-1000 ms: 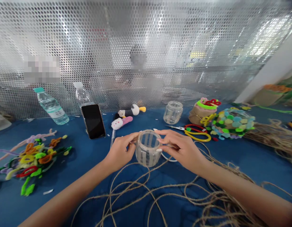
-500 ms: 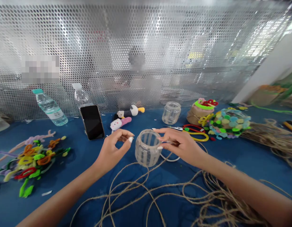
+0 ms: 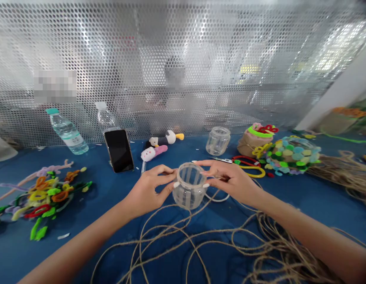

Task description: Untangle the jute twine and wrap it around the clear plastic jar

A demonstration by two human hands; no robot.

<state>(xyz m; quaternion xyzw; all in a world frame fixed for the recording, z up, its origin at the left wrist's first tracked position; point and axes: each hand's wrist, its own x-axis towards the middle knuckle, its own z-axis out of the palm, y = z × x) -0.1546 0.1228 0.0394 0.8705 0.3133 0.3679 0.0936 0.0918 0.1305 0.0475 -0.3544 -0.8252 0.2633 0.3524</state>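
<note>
A clear glass jar (image 3: 189, 193) with whitish vertical strips down its sides stands upright in front of me. My right hand (image 3: 227, 179) grips the right side of its rim between thumb and fingers. At the left of the rim, the thumb and fingertips of my left hand (image 3: 156, 187) press against the glass, so the jar is held from both sides. Loose jute twine (image 3: 171, 227) loops over the table around and in front of the jar. Behind my right hand lie scissors with red and yellow handles (image 3: 254, 170), and a white ring (image 3: 220, 197) shows partly beneath that hand.
Left are bent pipe cleaners (image 3: 49, 195), a water bottle (image 3: 68, 132) and a phone (image 3: 119, 150) propped on another bottle. Plush figures (image 3: 154, 152), a second glass jar (image 3: 218, 141), a twine-wrapped jar (image 3: 252, 144) and a pompom-covered jar (image 3: 292, 156) stand behind. A perforated metal screen (image 3: 183, 59) borders the table.
My left hand has moved right and closed onto the jar's left side, where it was apart before. My right hand stays on the rim. The whole view has shifted slightly.
</note>
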